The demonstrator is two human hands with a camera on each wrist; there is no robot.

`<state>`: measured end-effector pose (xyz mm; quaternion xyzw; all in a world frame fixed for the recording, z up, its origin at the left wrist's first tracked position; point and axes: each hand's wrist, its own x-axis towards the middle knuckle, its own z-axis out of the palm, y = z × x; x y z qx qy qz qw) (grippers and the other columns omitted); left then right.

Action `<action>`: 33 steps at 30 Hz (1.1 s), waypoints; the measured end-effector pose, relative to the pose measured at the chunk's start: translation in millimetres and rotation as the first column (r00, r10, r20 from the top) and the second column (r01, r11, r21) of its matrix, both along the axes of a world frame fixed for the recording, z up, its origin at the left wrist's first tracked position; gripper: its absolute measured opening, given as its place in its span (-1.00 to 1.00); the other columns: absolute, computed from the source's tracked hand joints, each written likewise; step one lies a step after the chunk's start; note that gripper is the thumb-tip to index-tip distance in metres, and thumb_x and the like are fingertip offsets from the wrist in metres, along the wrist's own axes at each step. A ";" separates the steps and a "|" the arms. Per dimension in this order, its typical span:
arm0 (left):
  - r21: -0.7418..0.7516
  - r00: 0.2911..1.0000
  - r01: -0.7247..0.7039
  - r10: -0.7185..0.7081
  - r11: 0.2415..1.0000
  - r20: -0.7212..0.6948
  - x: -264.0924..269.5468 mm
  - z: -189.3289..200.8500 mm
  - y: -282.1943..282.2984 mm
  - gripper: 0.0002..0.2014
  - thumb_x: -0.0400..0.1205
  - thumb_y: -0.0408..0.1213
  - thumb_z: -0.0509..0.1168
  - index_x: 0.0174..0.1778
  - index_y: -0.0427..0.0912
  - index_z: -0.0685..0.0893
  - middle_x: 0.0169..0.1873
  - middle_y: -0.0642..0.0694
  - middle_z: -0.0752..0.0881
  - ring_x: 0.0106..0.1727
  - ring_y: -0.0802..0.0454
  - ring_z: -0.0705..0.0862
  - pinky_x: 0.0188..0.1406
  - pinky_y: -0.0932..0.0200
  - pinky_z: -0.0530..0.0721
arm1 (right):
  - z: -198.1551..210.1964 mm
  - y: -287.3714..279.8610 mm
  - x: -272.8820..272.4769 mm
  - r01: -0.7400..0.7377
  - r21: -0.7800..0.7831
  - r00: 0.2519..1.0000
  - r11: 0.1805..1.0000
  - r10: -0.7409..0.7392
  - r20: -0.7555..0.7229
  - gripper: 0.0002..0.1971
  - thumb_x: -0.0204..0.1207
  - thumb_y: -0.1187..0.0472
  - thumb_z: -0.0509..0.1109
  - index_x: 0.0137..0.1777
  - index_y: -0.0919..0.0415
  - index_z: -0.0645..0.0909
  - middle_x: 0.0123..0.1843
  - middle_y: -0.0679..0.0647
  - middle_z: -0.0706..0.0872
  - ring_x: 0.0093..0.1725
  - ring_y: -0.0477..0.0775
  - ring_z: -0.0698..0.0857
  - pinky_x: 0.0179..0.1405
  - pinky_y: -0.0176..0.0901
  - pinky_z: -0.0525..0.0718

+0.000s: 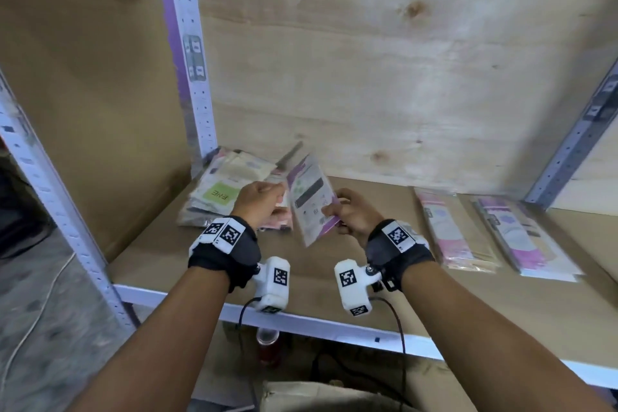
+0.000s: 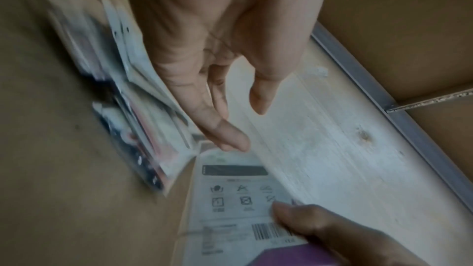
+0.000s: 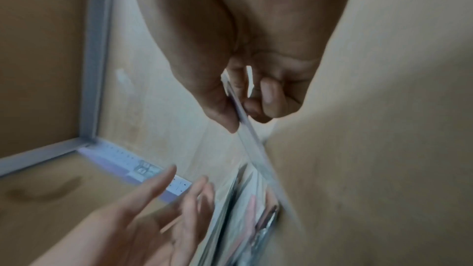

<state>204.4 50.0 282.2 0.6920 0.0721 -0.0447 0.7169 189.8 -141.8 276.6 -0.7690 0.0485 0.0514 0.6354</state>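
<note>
A flat plastic-wrapped packet (image 1: 309, 197) with a purple edge, care symbols and a barcode is held tilted above the shelf. My right hand (image 1: 346, 211) pinches its lower right corner between thumb and fingers; the right wrist view shows the packet (image 3: 258, 149) edge-on in that hand (image 3: 240, 116). In the left wrist view the packet (image 2: 235, 195) shows its printed side, with the right thumb (image 2: 302, 219) on it. My left hand (image 1: 262, 199) (image 2: 227, 128) holds nothing, its fingers straight beside a loose pile of packets (image 1: 227, 191) (image 2: 143, 118) at the shelf's back left.
Two neat stacks of pink and purple packets (image 1: 454, 231) (image 1: 525, 237) lie on the right of the brown shelf board (image 1: 301, 278). Perforated metal uprights (image 1: 197, 77) (image 1: 575, 150) frame a plywood back wall. Below the white shelf edge (image 1: 317, 324) stands a red bottle (image 1: 267, 348).
</note>
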 end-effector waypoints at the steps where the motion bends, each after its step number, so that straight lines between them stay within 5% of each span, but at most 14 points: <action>1: -0.049 0.998 0.057 -0.057 0.997 -0.011 -4.0 2.1 -8.7 -0.80 0.64 -0.10 0.39 0.10 -0.10 0.66 0.04 -0.15 0.72 -0.11 -0.06 0.81 -0.28 0.12 0.83 | 4.4 -7.9 -7.3 0.000 -0.052 0.999 0.999 0.002 0.046 -0.80 0.56 0.47 0.34 0.13 0.29 0.49 -0.02 0.31 0.64 -0.17 0.22 0.56 -0.53 -0.18 0.36; 4: -0.231 0.978 0.198 -0.209 0.953 -0.025 -11.3 8.5 -27.6 -0.56 0.50 0.17 0.46 0.15 -0.03 0.63 0.17 -0.22 0.66 0.15 -0.16 0.77 -0.09 -0.02 0.83 | 9.9 -31.6 -32.0 0.015 -0.403 0.955 0.915 0.106 0.276 -0.72 0.49 0.45 0.39 0.18 0.27 0.60 -0.26 0.09 0.63 -0.27 0.13 0.64 -0.42 -0.14 0.60; 7: -0.337 0.969 0.200 -0.236 0.920 -0.069 -10.4 13.0 -30.8 -0.24 0.24 0.27 0.58 0.18 -0.21 0.63 0.07 -0.37 0.75 0.03 -0.26 0.84 -0.03 -0.13 0.82 | 4.7 -47.6 -51.2 0.090 -0.703 0.869 0.706 0.289 0.401 -0.62 0.42 0.43 0.41 0.20 0.11 0.66 -0.27 -0.03 0.48 -0.32 -0.05 0.48 -0.39 -0.33 0.33; 10: -0.295 0.980 0.165 -0.190 0.941 -0.059 -8.3 7.0 -33.4 -0.60 0.50 0.00 0.54 0.04 -0.25 0.73 -0.02 -0.34 0.83 -0.11 -0.08 0.87 -0.13 0.03 0.85 | -3.0 -63.7 -62.4 0.034 -0.796 0.876 0.604 0.366 0.316 -0.53 0.43 0.39 0.45 0.31 0.01 0.61 -0.05 0.02 0.46 -0.07 -0.01 0.44 -0.17 -0.28 0.32; 12: -0.274 0.977 0.182 -0.205 0.944 -0.054 -9.1 -0.9 -39.8 -0.81 0.63 -0.23 0.43 0.05 -0.28 0.72 0.05 -0.35 0.81 -0.15 -0.01 0.87 -0.20 0.13 0.85 | -5.2 -75.6 -68.9 -0.066 -0.760 0.906 0.646 0.357 0.225 -0.53 0.39 0.17 0.60 0.30 -0.05 0.60 0.05 0.02 0.48 0.07 0.00 0.45 0.02 -0.24 0.43; 15: -0.245 0.947 0.306 -0.320 0.920 -0.020 -14.6 -11.1 -53.5 -0.79 0.67 -0.31 0.36 0.16 -0.35 0.69 0.01 -0.32 0.84 -0.06 -0.06 0.86 -0.22 0.20 0.81 | -2.5 -89.4 -68.7 -0.034 -0.665 0.944 0.746 0.242 0.223 -0.58 0.40 -0.18 0.54 0.21 -0.08 0.63 0.12 0.01 0.53 0.15 0.01 0.55 0.17 -0.18 0.52; 18: -0.211 0.895 0.441 -0.445 0.872 0.032 -25.2 -14.4 -69.9 -0.75 0.67 -0.28 0.37 0.18 -0.36 0.70 0.03 -0.35 0.83 0.06 -0.17 0.84 -0.13 0.18 0.80 | 2.1 -102.1 -59.7 0.138 -0.615 0.945 0.777 0.082 0.316 -0.67 0.65 -0.07 0.29 0.32 0.04 0.58 0.24 0.06 0.56 0.21 0.05 0.62 0.14 -0.18 0.52; 21: -0.230 0.863 0.502 -0.500 0.834 0.071 -33.7 -17.3 -84.1 -0.67 0.63 -0.26 0.43 0.25 -0.35 0.68 0.08 -0.37 0.81 0.13 -0.24 0.81 -0.06 0.13 0.80 | 0.7 -113.7 -53.6 0.167 -0.606 0.967 0.777 -0.010 0.254 -0.64 0.72 -0.04 0.16 0.35 0.15 0.53 0.27 0.14 0.67 0.18 0.14 0.66 0.16 0.01 0.64; 25: -0.175 0.880 0.474 -0.468 0.863 0.074 -37.5 -19.1 -92.6 -0.67 0.61 -0.31 0.45 0.25 -0.35 0.68 0.06 -0.33 0.82 0.12 -0.22 0.81 -0.07 0.15 0.81 | -6.0 -119.8 -54.7 0.161 -0.618 0.981 0.769 -0.055 0.187 -0.71 0.72 -0.02 0.16 0.17 0.15 0.59 0.05 0.09 0.76 -0.11 0.05 0.67 -0.32 -0.24 0.52; 28: -0.109 0.938 0.338 -0.325 0.935 0.123 -32.9 -21.6 -89.9 -0.68 0.58 -0.32 0.47 0.24 -0.31 0.71 0.08 -0.23 0.83 0.13 -0.15 0.80 0.01 0.15 0.80 | -6.6 -123.0 -55.4 0.189 -0.614 0.974 0.766 -0.068 0.216 -0.75 0.70 0.01 0.18 0.10 0.14 0.60 -0.07 -0.01 0.69 -0.12 0.06 0.68 -0.45 -0.37 0.43; 33: 0.067 0.954 0.188 -0.198 0.980 0.224 -21.6 -22.0 -79.0 -0.84 0.64 -0.09 0.40 -0.07 -0.08 0.83 -0.24 -0.09 0.83 -0.36 0.08 0.61 -0.35 0.28 0.60 | -6.7 -124.5 -58.0 0.159 -0.600 0.975 0.784 -0.027 0.222 -0.77 0.68 0.06 0.20 0.06 0.12 0.66 -0.19 -0.14 0.67 -0.25 -0.18 0.64 -0.56 -0.46 0.41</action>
